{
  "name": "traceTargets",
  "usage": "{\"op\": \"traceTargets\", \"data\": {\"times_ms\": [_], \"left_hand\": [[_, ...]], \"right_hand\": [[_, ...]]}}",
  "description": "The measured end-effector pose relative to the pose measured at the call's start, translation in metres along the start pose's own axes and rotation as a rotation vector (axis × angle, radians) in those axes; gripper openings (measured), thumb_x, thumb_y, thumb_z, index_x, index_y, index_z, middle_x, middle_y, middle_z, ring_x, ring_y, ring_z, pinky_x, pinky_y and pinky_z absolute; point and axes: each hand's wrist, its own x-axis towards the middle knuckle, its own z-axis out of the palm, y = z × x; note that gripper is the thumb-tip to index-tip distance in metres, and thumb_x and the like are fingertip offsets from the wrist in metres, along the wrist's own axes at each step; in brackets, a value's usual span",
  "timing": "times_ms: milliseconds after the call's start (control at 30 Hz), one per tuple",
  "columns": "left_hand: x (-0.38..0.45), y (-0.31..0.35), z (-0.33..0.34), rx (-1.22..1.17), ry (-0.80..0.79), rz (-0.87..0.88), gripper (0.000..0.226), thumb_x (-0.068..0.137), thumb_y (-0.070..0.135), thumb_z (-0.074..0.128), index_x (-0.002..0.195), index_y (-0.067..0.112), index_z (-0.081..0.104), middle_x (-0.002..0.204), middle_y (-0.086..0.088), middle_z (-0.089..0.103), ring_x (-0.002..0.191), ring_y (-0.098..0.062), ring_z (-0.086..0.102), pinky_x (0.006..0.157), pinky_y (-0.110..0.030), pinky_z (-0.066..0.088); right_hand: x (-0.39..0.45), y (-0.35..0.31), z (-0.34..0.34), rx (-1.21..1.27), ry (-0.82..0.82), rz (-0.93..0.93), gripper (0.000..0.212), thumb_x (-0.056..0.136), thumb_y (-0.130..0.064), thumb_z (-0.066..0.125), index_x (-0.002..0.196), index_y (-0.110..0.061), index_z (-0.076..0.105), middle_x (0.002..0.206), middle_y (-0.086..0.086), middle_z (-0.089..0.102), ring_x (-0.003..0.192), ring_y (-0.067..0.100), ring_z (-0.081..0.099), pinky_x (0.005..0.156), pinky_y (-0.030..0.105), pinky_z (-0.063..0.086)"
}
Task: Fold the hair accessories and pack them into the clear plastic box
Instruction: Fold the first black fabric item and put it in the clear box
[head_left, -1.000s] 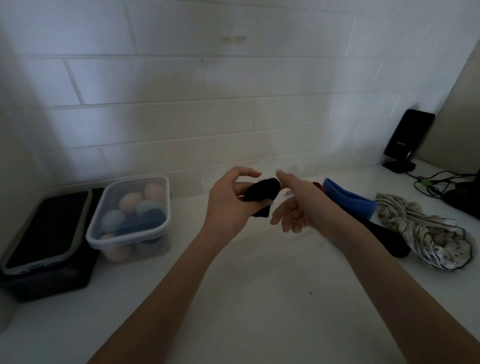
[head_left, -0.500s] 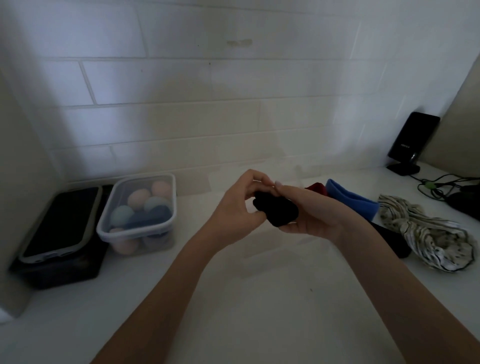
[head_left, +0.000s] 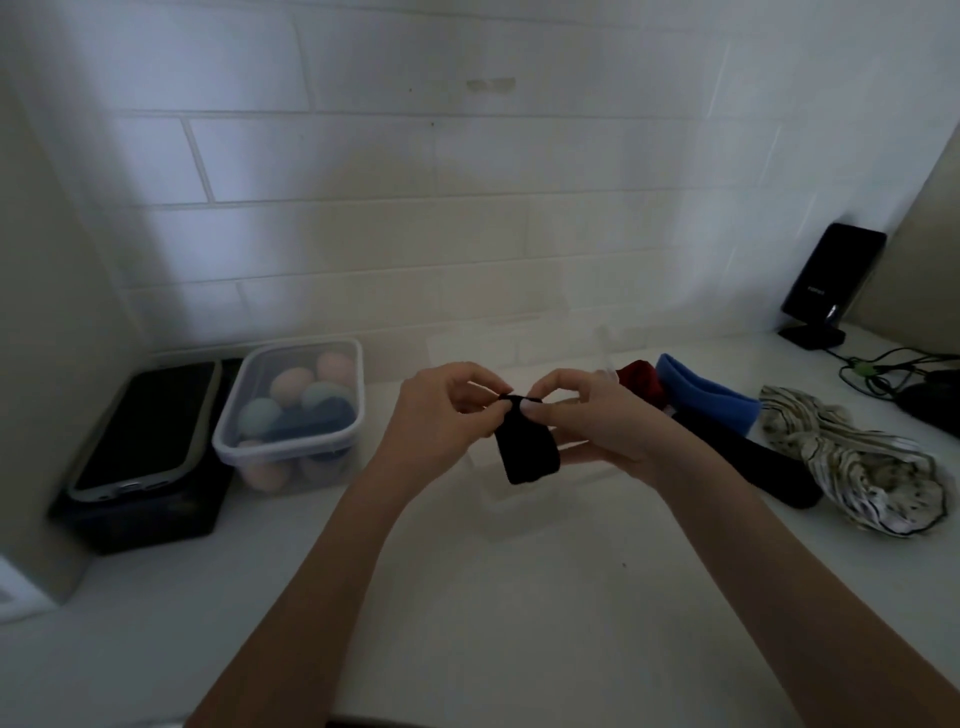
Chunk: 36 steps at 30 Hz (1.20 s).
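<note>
Up front in the head view, both hands meet above the white counter (head_left: 467, 597), holding a folded black headband (head_left: 527, 449). The left hand (head_left: 441, 415) pinches its top edge between thumb and fingers, and the right hand (head_left: 587, 421) pinches the same edge from the other side, its lower fingers curled behind the fabric. The black headband hangs down from that pinch, clear of the counter.

Just behind and below the black headband, a clear plastic box (head_left: 519, 499) is faintly visible on the counter; its outline is hard to trace. To the right of the black headband lie a red accessory (head_left: 639, 379), a blue headband (head_left: 706, 400), a second black band (head_left: 753, 467) and a striped scrunchie (head_left: 857, 467). To its left sits a lidded tub (head_left: 291, 415) of pastel sponges, with a dark container (head_left: 145, 452) beyond that. A black stand (head_left: 831, 280) leans by the tiled wall (head_left: 467, 182) at the far right.
</note>
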Motion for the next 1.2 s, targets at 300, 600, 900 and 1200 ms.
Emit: {"op": "traceTargets", "data": {"times_ms": [300,600,900,1200], "left_hand": [[-0.009,-0.009,-0.003,0.487,0.284,0.198,0.005,0.081,0.018,0.064,0.077,0.018,0.067,0.061,0.008,0.055,0.056,-0.006,0.044,0.059,-0.026,0.035],[-0.026,-0.024,-0.008,0.441,0.163,0.052,0.017,0.086,0.017,0.058,0.073,0.009,0.063,0.050,0.005,0.049,0.046,-0.009,0.041,0.049,-0.018,0.032],[-0.024,-0.023,-0.006,0.477,0.155,0.027,0.017,0.087,0.023,0.057,0.073,0.014,0.062,0.053,0.000,0.054,0.049,-0.017,0.046,0.052,-0.031,0.039],[-0.025,-0.019,-0.005,0.536,0.141,0.047,0.015,0.087,0.022,0.056,0.073,0.016,0.059,0.049,0.010,0.043,0.047,-0.010,0.042,0.047,-0.019,0.026]], "right_hand": [[0.004,0.006,0.022,-0.381,0.087,-0.002,0.024,0.078,-0.014,0.073,0.088,-0.011,0.052,0.089,0.018,0.072,0.074,0.025,0.073,0.064,0.034,0.062],[0.008,0.013,0.028,-0.683,-0.047,-0.120,0.020,0.072,-0.018,0.078,0.089,-0.021,0.067,0.099,0.001,0.073,0.086,0.012,0.069,0.077,0.024,0.057],[0.004,0.007,0.031,-0.843,-0.150,-0.183,0.040,0.075,-0.033,0.075,0.113,-0.033,0.065,0.104,-0.003,0.068,0.075,0.004,0.060,0.078,0.020,0.051],[0.010,0.003,0.043,-1.060,-0.129,-0.165,0.032,0.078,-0.041,0.068,0.110,-0.037,0.068,0.082,-0.006,0.059,0.074,0.016,0.057,0.079,0.039,0.055]]}}
